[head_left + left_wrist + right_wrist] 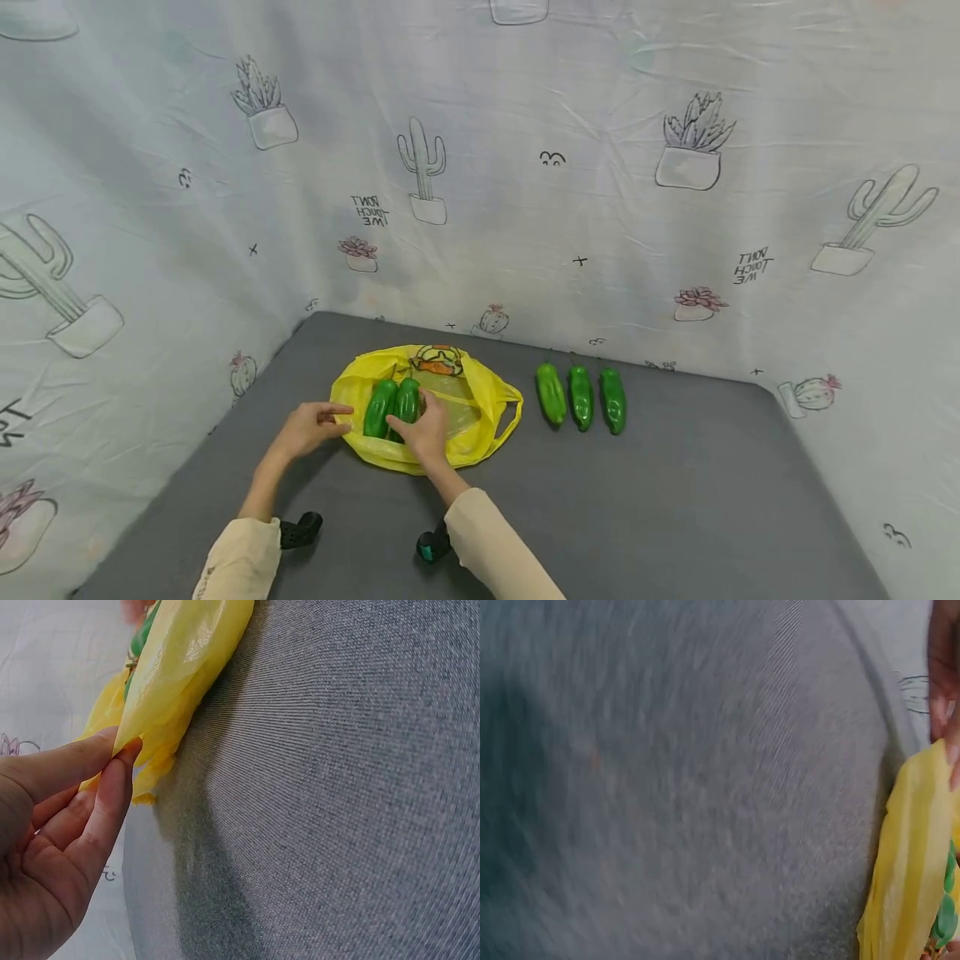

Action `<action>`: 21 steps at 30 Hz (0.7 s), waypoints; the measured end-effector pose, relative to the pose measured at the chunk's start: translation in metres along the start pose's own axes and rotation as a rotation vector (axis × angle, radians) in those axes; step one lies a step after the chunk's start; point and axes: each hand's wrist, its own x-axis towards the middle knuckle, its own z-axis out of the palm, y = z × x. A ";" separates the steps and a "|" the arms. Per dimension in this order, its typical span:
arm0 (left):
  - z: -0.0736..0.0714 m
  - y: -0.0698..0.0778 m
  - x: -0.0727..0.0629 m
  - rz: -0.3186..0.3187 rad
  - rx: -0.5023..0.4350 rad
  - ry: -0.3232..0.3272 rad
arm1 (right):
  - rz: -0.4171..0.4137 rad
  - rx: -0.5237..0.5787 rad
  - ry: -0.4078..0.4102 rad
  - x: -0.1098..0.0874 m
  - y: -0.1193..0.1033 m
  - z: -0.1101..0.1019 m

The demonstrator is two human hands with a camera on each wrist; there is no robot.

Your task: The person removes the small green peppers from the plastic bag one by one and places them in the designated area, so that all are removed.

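A yellow plastic bag (465, 450) lies with its mouth spread, its printed side at the back. Inside are two green peppers, one on the left (379, 408) and one on the right (407, 398). My left hand (306, 429) pinches the bag's left rim between thumb and fingertips, seen closely in the left wrist view. Reaching over the near rim, my right hand (426, 429) grips the right pepper with thumb and fingers on either side. The right wrist view catches only a sliver of a green pepper (945, 919) behind the yellow plastic.
Three more green peppers (581, 397) lie in a row to the right of the bag. The grey cloth-covered table (675, 500) is bordered by a white printed curtain (525, 250) at the back and sides. A bag handle loop (516, 417) sticks out rightward.
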 end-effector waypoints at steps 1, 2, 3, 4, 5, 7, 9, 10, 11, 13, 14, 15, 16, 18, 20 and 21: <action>0.001 0.000 0.000 0.000 0.001 0.001 | -0.010 -0.060 -0.016 0.001 0.000 0.001; 0.002 0.000 0.001 0.000 0.000 0.003 | -0.010 -0.110 -0.035 0.001 0.000 0.002; 0.002 0.000 0.001 -0.004 -0.001 0.005 | -0.008 -0.149 -0.055 0.002 -0.001 0.003; 0.003 -0.001 0.001 -0.007 0.001 0.009 | -0.007 -0.180 -0.070 0.003 -0.001 0.004; 0.003 -0.001 0.001 -0.010 0.002 0.013 | -0.009 -0.197 -0.079 0.003 -0.002 0.004; 0.003 -0.002 0.001 -0.012 0.000 0.014 | -0.011 -0.214 -0.085 0.004 -0.002 0.005; 0.003 -0.003 0.001 -0.012 -0.006 0.013 | -0.008 -0.214 -0.085 0.005 -0.002 0.005; 0.003 -0.004 0.001 -0.009 -0.006 0.012 | -0.012 -0.218 -0.082 0.005 -0.002 0.005; 0.002 -0.004 0.000 -0.005 -0.009 0.011 | -0.015 -0.227 -0.083 0.005 -0.002 0.004; 0.002 -0.005 0.000 -0.002 -0.013 0.012 | -0.020 -0.267 -0.093 0.005 -0.002 0.003; 0.001 -0.005 0.000 -0.003 -0.016 0.012 | -0.028 -0.288 -0.097 0.005 -0.002 0.003; 0.001 -0.005 0.000 -0.003 -0.018 0.011 | -0.040 -0.303 -0.099 0.005 -0.002 0.002; 0.001 -0.005 0.000 -0.002 -0.017 0.010 | -0.049 -0.312 -0.102 0.004 -0.001 0.001; 0.001 -0.006 0.000 -0.004 -0.017 0.009 | -0.060 -0.324 -0.107 0.004 -0.001 0.000; 0.001 -0.006 0.000 -0.008 -0.015 0.006 | -0.070 -0.309 -0.113 0.004 0.001 -0.003; 0.001 -0.006 0.000 -0.009 -0.014 0.005 | -0.075 -0.300 -0.120 0.004 0.002 -0.004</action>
